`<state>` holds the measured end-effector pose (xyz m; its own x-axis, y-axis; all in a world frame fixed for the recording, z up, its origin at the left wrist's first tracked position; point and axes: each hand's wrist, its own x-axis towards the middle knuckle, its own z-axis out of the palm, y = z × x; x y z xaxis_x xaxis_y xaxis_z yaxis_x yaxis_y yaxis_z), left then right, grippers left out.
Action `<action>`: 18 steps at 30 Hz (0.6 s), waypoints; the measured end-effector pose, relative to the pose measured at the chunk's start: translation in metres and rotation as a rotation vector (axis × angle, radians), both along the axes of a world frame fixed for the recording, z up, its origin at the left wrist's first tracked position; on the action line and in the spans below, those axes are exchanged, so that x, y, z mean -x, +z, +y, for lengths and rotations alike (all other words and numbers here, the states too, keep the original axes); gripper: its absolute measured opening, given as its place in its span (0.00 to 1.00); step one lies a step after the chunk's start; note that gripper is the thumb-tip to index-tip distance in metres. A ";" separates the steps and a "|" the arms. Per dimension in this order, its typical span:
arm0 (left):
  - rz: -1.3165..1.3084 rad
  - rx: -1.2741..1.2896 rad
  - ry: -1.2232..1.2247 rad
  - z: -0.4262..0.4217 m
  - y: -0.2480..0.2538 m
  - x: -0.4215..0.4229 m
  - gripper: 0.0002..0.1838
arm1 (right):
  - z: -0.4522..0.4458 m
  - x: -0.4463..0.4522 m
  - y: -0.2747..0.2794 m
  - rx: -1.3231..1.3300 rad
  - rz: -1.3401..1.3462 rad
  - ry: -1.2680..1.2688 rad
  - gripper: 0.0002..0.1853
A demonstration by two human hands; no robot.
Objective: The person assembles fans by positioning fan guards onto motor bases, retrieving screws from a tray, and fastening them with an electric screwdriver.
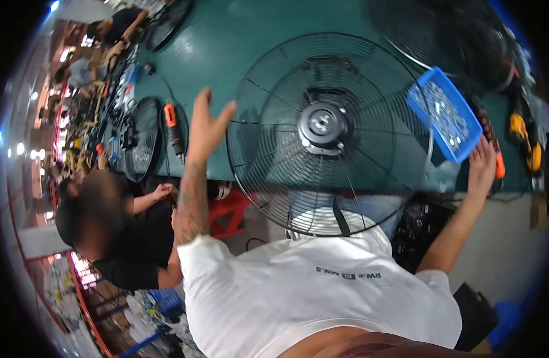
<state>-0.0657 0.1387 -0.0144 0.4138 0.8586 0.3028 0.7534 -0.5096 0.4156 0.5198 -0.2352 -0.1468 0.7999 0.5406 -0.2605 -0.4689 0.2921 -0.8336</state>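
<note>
Right hand [481, 164] at blue tray [465, 146], green table [209, 48] (shiny), crowded workshop [77, 107].

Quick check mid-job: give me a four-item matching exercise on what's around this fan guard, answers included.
Things
1. parts tray
2. motor
3. left hand
4. power screwdriver

Places, colours, states
A. open and empty
B. orange and black
C. at the centre of the wire guard
D. blue, beside the right hand

Pairs: 1-D, 2-C, 3-A, 4-B
</note>
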 end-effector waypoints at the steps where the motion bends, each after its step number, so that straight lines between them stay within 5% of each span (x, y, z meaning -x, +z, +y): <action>1: -0.106 0.215 0.133 -0.032 -0.014 0.023 0.43 | -0.002 -0.002 -0.008 -0.020 -0.073 -0.035 0.25; 3: -0.518 0.525 0.235 -0.114 -0.046 0.040 0.37 | 0.001 0.002 -0.013 -0.026 -0.159 -0.164 0.21; 4: -0.700 1.004 0.292 -0.151 -0.015 0.025 0.35 | 0.005 0.006 -0.011 -0.015 -0.171 -0.251 0.19; 5: -1.014 1.194 0.235 -0.173 -0.034 0.022 0.36 | 0.001 -0.006 -0.026 -0.025 -0.197 -0.226 0.16; 7: -1.202 1.421 -0.020 -0.203 -0.052 0.006 0.37 | 0.021 0.015 -0.009 0.122 -0.257 -0.361 0.13; 15: -1.559 1.456 -0.171 -0.164 -0.058 -0.012 0.35 | 0.033 0.036 0.019 0.168 -0.270 -0.409 0.11; 18: -1.642 1.328 -0.128 -0.117 -0.056 -0.017 0.31 | 0.021 0.027 0.000 0.080 -0.395 -0.234 0.12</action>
<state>-0.0482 0.0218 -0.0701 0.5289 0.8090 -0.2567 -0.5952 0.5691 0.5673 0.4931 -0.2147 -0.1471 0.9444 0.3242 0.0554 -0.0397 0.2795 -0.9593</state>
